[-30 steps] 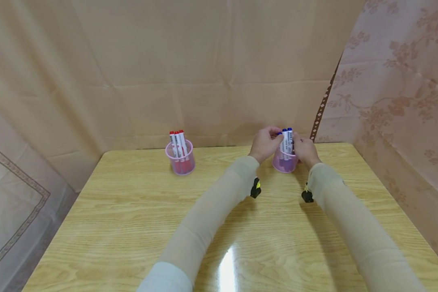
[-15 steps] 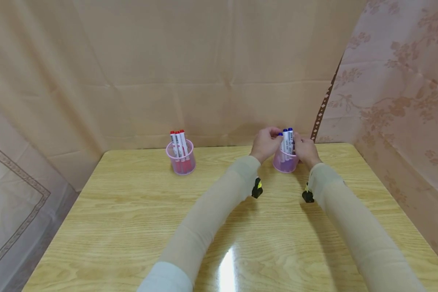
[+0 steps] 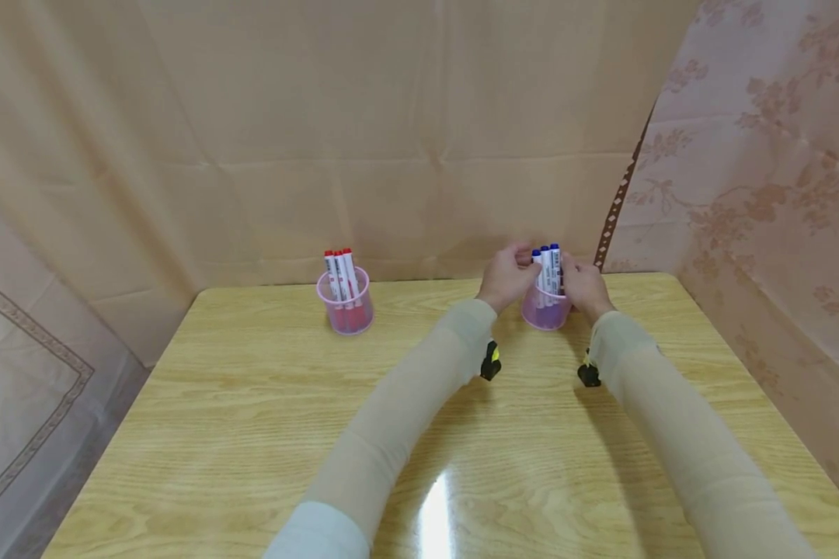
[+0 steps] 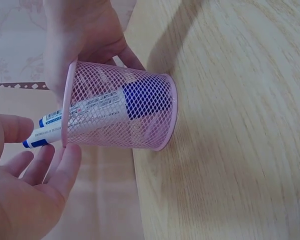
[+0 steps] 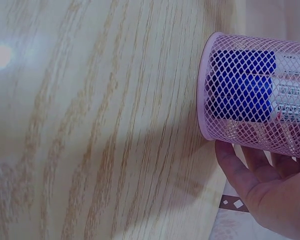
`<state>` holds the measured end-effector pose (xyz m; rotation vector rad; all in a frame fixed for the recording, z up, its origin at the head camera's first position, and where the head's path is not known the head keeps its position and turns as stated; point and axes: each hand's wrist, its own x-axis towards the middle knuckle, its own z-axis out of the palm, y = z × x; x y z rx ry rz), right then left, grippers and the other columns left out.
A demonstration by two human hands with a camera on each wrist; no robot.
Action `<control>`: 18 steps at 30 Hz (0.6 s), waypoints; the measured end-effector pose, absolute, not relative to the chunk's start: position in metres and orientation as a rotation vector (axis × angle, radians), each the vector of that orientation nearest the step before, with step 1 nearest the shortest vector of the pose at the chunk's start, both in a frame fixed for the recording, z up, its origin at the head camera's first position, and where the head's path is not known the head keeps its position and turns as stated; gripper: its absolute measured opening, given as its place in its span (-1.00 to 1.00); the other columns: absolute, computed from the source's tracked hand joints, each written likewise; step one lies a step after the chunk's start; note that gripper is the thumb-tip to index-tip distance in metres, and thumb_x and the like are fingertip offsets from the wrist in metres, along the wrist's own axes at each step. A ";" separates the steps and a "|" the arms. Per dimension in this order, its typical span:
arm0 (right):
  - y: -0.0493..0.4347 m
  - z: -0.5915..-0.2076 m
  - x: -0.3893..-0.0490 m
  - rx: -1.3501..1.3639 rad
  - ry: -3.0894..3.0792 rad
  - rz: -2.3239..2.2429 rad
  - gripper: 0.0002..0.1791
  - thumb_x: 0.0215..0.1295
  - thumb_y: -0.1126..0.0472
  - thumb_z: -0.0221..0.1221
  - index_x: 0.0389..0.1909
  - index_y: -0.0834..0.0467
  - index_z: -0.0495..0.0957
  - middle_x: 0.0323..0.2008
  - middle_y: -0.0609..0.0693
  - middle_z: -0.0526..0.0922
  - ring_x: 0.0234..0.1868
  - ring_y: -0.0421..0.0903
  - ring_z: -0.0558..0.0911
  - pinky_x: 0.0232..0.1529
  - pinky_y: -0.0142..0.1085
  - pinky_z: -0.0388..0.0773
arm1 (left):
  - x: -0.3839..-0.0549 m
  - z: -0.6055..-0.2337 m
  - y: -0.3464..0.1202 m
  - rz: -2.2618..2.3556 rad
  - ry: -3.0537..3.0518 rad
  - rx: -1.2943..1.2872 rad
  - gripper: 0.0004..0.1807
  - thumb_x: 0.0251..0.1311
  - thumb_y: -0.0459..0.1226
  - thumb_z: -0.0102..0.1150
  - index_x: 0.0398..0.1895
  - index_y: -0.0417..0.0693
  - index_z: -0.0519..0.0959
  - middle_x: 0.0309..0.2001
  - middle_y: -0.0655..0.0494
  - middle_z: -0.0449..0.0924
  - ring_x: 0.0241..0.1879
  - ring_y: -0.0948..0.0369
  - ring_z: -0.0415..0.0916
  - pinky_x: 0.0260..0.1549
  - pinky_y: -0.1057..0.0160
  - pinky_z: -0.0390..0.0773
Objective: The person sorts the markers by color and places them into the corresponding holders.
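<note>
A pink mesh pen cup (image 3: pixel 545 314) stands upright near the table's back edge, with several blue-ended white markers (image 3: pixel 555 268) in it. My right hand (image 3: pixel 586 291) holds the cup from its right side; its fingers (image 5: pixel 235 170) lie along the far side of the mesh in the right wrist view. My left hand (image 3: pixel 506 278) is at the cup's rim. Its thumb and fingers lie on either side of the protruding end of the leftmost marker (image 4: pixel 45 135), in a light pinch. Inside the mesh, the markers' blue caps (image 5: pixel 245 85) point down.
A second pink pen cup (image 3: pixel 349 320), with red-ended markers (image 3: pixel 341 276) upright in it, stands to the left on the wood-grain table (image 3: pixel 252 404). A beige curtain (image 3: pixel 287 155) hangs behind the table, and a floral cloth (image 3: pixel 783 171) hangs on the right.
More of the leftmost marker's blue end shows beside my left hand, whose fingers have shifted slightly. My right hand and both cups keep their places.
</note>
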<state>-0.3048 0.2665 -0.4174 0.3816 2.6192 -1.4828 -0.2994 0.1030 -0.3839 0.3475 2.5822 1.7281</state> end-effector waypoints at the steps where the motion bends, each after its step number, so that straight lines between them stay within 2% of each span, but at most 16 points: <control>1: 0.266 -0.417 -0.305 0.377 2.620 -1.483 -0.06 0.52 -0.40 -0.46 0.43 0.30 0.30 0.20 0.32 0.42 0.18 0.20 0.43 0.14 0.09 0.55 | -0.299 -0.384 0.102 1.717 2.580 0.351 -0.49 0.39 -0.30 0.21 0.37 -0.20 0.45 0.14 -0.05 0.63 0.07 0.17 0.59 0.05 0.35 0.57; 7: 0.262 -0.416 -0.305 0.340 2.630 -1.483 -0.07 0.53 -0.39 -0.47 0.39 0.32 0.33 0.22 0.35 0.42 0.21 0.23 0.42 0.16 0.10 0.54 | -0.295 -0.385 0.094 1.608 2.571 0.396 -0.42 0.37 -0.29 0.21 0.44 -0.15 0.38 0.16 -0.06 0.61 0.10 0.14 0.57 0.04 0.30 0.58; 15: 0.266 -0.417 -0.306 0.330 2.590 -1.518 -0.05 0.52 -0.40 -0.47 0.54 0.29 0.12 0.34 0.38 0.34 0.30 0.27 0.36 0.22 0.16 0.48 | -0.295 -0.382 0.066 1.271 2.648 0.708 -0.40 0.39 -0.27 0.16 0.46 -0.15 0.33 0.37 -0.08 0.44 0.31 0.09 0.44 0.26 0.23 0.45; 18: 0.265 -0.416 -0.306 0.351 2.590 -1.529 -0.05 0.52 -0.40 -0.50 0.57 0.26 0.06 0.42 0.37 0.26 0.40 0.29 0.26 0.37 0.17 0.30 | -0.293 -0.379 0.052 1.077 2.714 0.850 -0.43 0.35 -0.32 0.16 0.42 -0.19 0.37 0.38 -0.04 0.43 0.34 0.10 0.40 0.32 0.26 0.37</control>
